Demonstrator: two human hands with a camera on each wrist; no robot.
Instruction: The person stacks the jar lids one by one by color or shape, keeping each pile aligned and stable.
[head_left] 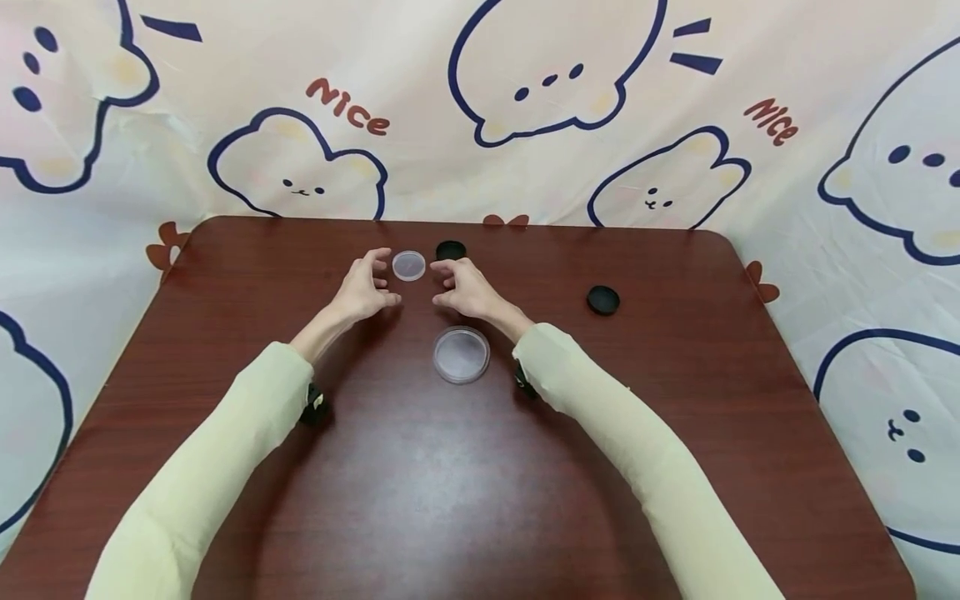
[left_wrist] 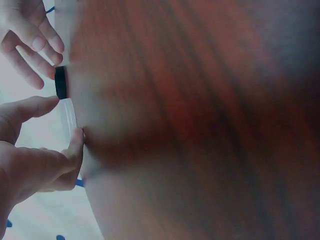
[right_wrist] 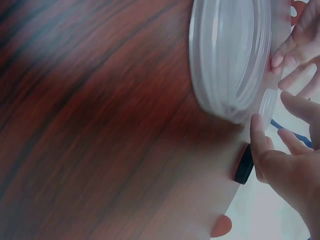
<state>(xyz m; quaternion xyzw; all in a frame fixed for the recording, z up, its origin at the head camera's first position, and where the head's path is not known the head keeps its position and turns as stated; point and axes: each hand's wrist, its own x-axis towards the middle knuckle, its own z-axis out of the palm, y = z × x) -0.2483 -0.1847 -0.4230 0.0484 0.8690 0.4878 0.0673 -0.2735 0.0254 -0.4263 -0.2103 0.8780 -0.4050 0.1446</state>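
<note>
A small clear round dish [head_left: 408,266] lies toward the back of the table, between my two hands. To its left is my left hand [head_left: 362,287], fingers spread and bent, holding nothing. On the other side my right hand [head_left: 468,289] has thumb and fingers parted, also with nothing in them. Just beyond the right fingertips lies a black round lid-like disc [head_left: 451,251], partly covered by that hand. Nearer to me than the hands rests a larger clear round dish [head_left: 461,355], which looms close in the right wrist view, its rim [right_wrist: 200,85] showing.
A second black disc [head_left: 603,300] lies off to the right of my right hand. The brown wooden table [head_left: 450,500] ends at the back against a printed cloth [head_left: 420,175], which also hangs at both sides.
</note>
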